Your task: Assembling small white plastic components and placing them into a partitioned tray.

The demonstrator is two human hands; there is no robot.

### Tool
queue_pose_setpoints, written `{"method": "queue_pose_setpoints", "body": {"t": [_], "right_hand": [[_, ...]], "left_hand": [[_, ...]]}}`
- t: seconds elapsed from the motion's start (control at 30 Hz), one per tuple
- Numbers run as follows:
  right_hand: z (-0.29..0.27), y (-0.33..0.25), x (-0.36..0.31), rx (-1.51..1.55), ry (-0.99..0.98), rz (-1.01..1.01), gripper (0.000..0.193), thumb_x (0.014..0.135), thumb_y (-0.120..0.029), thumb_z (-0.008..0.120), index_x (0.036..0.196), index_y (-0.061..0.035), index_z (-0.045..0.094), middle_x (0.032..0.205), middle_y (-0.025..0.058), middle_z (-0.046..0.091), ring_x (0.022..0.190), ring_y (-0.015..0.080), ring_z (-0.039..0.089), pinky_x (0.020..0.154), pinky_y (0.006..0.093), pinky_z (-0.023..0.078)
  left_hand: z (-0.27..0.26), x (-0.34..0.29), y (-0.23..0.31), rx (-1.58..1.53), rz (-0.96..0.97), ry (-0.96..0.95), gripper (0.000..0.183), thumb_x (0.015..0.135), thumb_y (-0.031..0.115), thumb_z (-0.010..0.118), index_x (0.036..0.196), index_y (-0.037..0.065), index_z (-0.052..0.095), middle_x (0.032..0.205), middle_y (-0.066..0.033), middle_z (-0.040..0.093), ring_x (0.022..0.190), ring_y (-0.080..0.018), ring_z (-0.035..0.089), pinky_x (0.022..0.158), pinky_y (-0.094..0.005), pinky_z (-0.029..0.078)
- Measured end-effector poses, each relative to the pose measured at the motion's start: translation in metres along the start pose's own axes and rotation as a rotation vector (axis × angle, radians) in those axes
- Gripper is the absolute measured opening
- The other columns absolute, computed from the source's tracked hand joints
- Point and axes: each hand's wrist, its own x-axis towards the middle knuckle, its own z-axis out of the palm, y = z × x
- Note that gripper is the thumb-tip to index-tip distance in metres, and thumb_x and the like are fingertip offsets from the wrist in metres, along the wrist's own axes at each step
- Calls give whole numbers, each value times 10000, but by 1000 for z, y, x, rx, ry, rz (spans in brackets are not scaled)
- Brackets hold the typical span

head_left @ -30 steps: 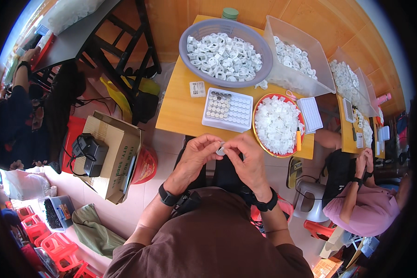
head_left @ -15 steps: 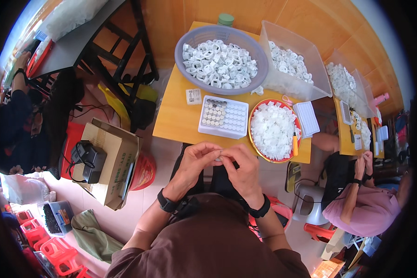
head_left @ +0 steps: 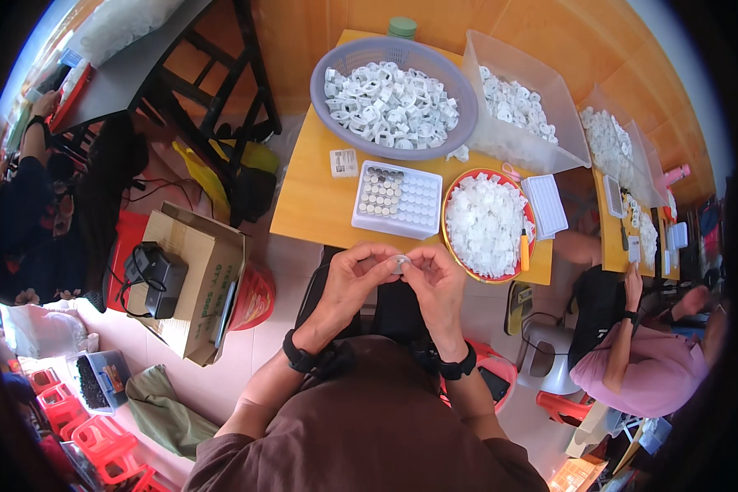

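Between my fingertips, over my lap at the table's near edge, is a small round whitish part (head_left: 399, 264). My left hand (head_left: 359, 277) pinches it from one side and my right hand (head_left: 431, 283) from the other, so both hands are closed on it. Just beyond them stands a white tray (head_left: 398, 232), its left half set with small round pieces, some beige and a few dark; its right half shows pale round spots. To the right of the tray, a red-rimmed round dish (head_left: 446, 238) is heaped with translucent white plastic pieces (head_left: 485, 225). An orange-handled tool (head_left: 524, 251) lies on its edge.
A grey-purple basket (head_left: 326, 123) of white plastic parts and a clear bin (head_left: 512, 152) stand at the back of the yellow table (head_left: 299, 209). Stacked white trays (head_left: 544, 205) lie right. On the floor left is a cardboard box (head_left: 213, 287). A person in pink (head_left: 640, 365) sits right.
My fingers have shifted round the small part, which now shows more fully between them. The neighbour on the right has moved one hand forward toward the other table.
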Motion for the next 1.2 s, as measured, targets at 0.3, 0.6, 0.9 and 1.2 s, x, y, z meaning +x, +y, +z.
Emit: {"method": "queue_pose_setpoints", "body": {"t": [0.3, 0.6, 0.9, 1.2], "right_hand": [[5, 1, 1, 24, 13, 82, 97, 756, 69, 591, 826, 12, 556, 733, 5, 548, 645, 42, 517, 546, 163, 431], [5, 9, -1, 112, -5, 174, 76, 752, 42, 588, 804, 4, 547, 718, 20, 542, 646, 58, 524, 546, 205, 491], [9, 11, 0, 210, 5, 191, 56, 754, 44, 582, 773, 10, 542, 712, 30, 545, 650, 73, 531, 570, 222, 502], [8, -4, 3, 318, 22, 164, 94, 793, 6, 577, 885, 8, 558, 763, 43, 570, 677, 90, 573, 595, 217, 511]], "left_hand": [[-6, 4, -9, 236, 78, 30, 124, 835, 48, 597, 940, -16, 607, 913, -59, 599, 809, -114, 594, 698, -239, 504], [-4, 1, -13, 433, 187, 82, 70, 794, 7, 607, 861, -13, 605, 806, -40, 497, 702, -89, 538, 620, -215, 442], [-12, 6, -19, 334, 148, 84, 82, 783, -11, 618, 862, -31, 605, 810, -51, 511, 719, -113, 586, 648, -220, 480], [-7, 2, 1, -39, -21, -9, 189, 864, 70, 553, 1029, -13, 594, 915, -75, 626, 777, -116, 595, 715, -252, 500]]}}
